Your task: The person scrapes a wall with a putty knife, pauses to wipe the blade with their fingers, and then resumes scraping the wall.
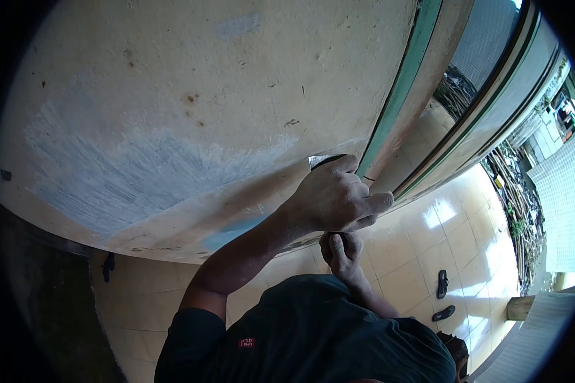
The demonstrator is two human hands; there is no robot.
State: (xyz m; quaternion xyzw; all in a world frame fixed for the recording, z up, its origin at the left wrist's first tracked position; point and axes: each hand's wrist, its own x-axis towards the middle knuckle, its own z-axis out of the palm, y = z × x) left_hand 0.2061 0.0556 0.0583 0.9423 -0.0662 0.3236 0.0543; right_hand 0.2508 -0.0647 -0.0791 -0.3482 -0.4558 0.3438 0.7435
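Note:
My left hand (342, 199) is closed around what looks like a putty knife (319, 161). Its flat, shiny blade with a dark part sticks out above the index finger, close against the cream wall (249, 96); the handle is hidden in the fist. Just below, my right hand (344, 254) is closed, with its thumb on top. A dark edge shows between the two hands, but what the right hand holds I cannot make out. Left of the hands, a broad whitish-grey patch (140, 175) of streaky filler covers the wall, with a pale blue patch (233, 233) nearer the hands.
A green frame strip (402, 83) runs along the wall's edge beside a glass window (485, 45). Shiny tiles (402, 255) cover the floor, where a pair of dark sandals (443, 284) lies to the right. Beyond the tiles lies a pile of sticks (514, 204).

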